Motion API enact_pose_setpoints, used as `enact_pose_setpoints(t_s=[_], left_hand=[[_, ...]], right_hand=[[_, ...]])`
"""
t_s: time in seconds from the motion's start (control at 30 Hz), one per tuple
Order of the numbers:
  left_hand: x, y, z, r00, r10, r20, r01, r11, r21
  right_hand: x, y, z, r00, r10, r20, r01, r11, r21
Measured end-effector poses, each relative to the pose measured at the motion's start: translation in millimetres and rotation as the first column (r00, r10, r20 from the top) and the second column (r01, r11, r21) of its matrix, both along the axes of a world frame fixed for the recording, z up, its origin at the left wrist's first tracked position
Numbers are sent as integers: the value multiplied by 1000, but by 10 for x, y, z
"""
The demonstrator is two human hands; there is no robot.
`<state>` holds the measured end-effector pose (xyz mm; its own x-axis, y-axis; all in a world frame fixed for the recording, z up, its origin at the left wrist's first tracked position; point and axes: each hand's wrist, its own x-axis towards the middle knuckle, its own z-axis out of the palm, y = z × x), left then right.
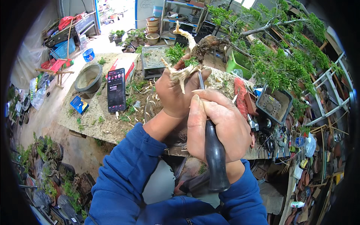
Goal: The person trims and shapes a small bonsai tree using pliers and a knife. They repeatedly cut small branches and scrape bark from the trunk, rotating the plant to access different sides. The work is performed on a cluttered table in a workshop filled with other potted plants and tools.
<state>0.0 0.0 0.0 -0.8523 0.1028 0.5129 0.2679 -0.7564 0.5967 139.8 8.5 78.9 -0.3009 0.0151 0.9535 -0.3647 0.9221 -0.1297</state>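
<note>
A bonsai tree with green needle foliage (277, 56) leans over the bench, its brown trunk (206, 43) rising in front of me. Pale stripped deadwood (183, 74) juts out from the trunk's near side. My left hand (170, 95) is wrapped around the trunk just behind this deadwood; its fingertips are partly hidden. In my right hand (221, 120) is a carving tool with a black handle (215, 161) and a thin metal shaft (201, 80). The shaft's upper end meets the wood beside the deadwood, close to my left thumb. Its very tip is hard to make out.
On the bench (71, 108) lie a phone (116, 90), a round grey pot (89, 79), a small blue box (79, 104) and scattered wood shavings. A black plastic basket (274, 104) and many tools crowd the right side. Potted plants (48, 150) stand lower left.
</note>
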Motion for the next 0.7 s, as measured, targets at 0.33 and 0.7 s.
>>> enact_pose_setpoints(t_s=[0.33,0.7], left_hand=[[54,-121,118,865,305,-399,-370,924,-96],[113,-181,-79,969,32,-245,-27,999,23]], right_hand=[[194,28,-88,999,9,32,-4,991,-137],[173,318,-207,770,542,-338,-607,456,-651]])
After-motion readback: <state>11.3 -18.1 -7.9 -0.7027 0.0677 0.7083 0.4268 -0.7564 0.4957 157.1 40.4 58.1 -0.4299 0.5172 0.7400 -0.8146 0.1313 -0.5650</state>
